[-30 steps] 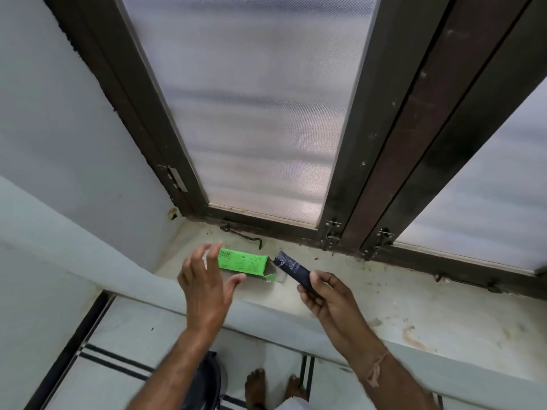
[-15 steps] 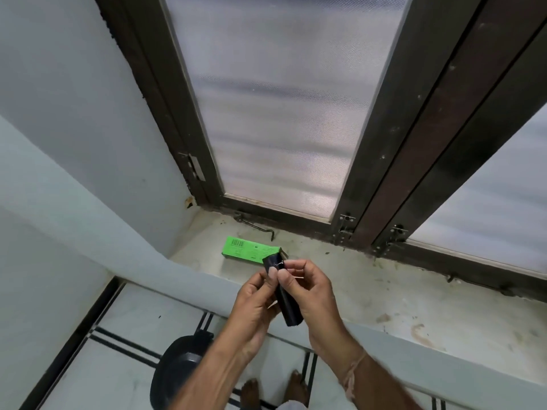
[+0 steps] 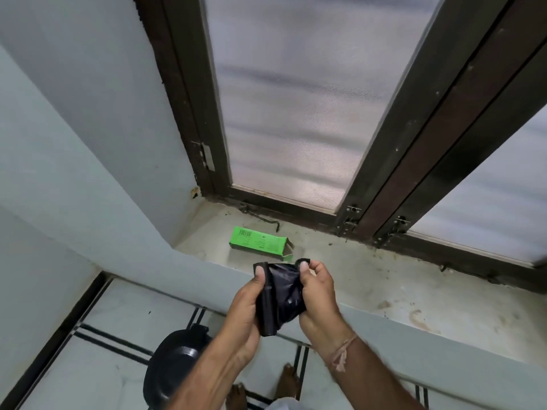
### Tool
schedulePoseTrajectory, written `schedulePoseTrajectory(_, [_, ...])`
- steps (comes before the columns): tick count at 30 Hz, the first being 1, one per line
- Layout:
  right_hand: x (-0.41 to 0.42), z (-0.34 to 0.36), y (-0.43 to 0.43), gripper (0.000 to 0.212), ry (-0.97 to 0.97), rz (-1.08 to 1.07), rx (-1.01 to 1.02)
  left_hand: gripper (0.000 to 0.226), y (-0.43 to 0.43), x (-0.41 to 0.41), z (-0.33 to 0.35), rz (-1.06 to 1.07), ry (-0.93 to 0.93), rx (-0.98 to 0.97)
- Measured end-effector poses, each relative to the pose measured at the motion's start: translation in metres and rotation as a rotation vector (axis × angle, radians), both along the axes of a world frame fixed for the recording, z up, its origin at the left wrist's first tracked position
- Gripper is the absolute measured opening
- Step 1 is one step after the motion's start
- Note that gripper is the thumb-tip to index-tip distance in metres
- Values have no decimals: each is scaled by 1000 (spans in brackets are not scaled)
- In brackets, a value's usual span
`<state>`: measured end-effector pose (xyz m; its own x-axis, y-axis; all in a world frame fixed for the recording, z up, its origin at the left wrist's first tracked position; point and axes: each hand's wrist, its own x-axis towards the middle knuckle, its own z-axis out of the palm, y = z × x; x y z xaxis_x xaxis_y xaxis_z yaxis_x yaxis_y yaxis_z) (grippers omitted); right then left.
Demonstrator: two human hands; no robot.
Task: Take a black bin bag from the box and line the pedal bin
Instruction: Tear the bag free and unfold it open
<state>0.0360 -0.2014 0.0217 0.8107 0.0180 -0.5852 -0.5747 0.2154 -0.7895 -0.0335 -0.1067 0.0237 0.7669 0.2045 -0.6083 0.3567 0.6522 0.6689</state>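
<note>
A black bin bag [image 3: 279,297], still mostly folded, is partly spread between my two hands above the sill's front edge. My left hand [image 3: 247,303] pinches its left top corner and my right hand [image 3: 318,294] pinches its right top corner. The green box [image 3: 257,242] lies on the window sill just beyond my hands, its right end flap open. The black pedal bin [image 3: 174,368] stands on the floor below, lid shut, partly hidden by my left forearm.
The stone window sill [image 3: 370,279] runs in front of frosted windows with a dark frame [image 3: 414,137]. A metal latch hook [image 3: 260,217] lies behind the box. A white wall [image 3: 74,143] is on the left. My bare feet [image 3: 287,380] stand on the tiled floor.
My left hand left the box and joined my right hand on the folded bag. Both hands have pulled the bag's top apart, so it is wider than before.
</note>
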Motion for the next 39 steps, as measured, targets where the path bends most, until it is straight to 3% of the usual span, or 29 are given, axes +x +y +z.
schedulePoseTrajectory(4, [-12,12,9,32,-90,61,-76,55,9,-12,6,-58,-5,-72])
schedulePoseTrajectory(9, [-38,20,9,55,-270,326,-143,63,20,-17,16,-66,-68,-31])
schedulePoseTrajectory(12, [-44,21,11,30,-328,451,-235,62,31,-21,14,-27,-80,-50])
schedulePoseTrajectory(15, [-46,16,15,25,-372,384,-301,63,41,-28,12,-52,-85,-41])
schedulePoseTrajectory(22, [-50,23,30,22,-122,86,-11,50,63,-39,15,-184,-113,48])
schedulePoseTrajectory(24, [-53,27,33,26,-109,98,-10,48,66,-43,16,-224,-120,54])
schedulePoseTrajectory(27, [-63,33,37,34,-193,285,-77,48,70,-48,16,-216,-146,49])
schedulePoseTrajectory(29, [-70,35,41,24,-277,372,-154,52,74,-48,15,-188,-134,31])
schedulePoseTrajectory(39, [-73,23,50,25,-257,182,-158,47,85,-50,12,-255,-107,-25])
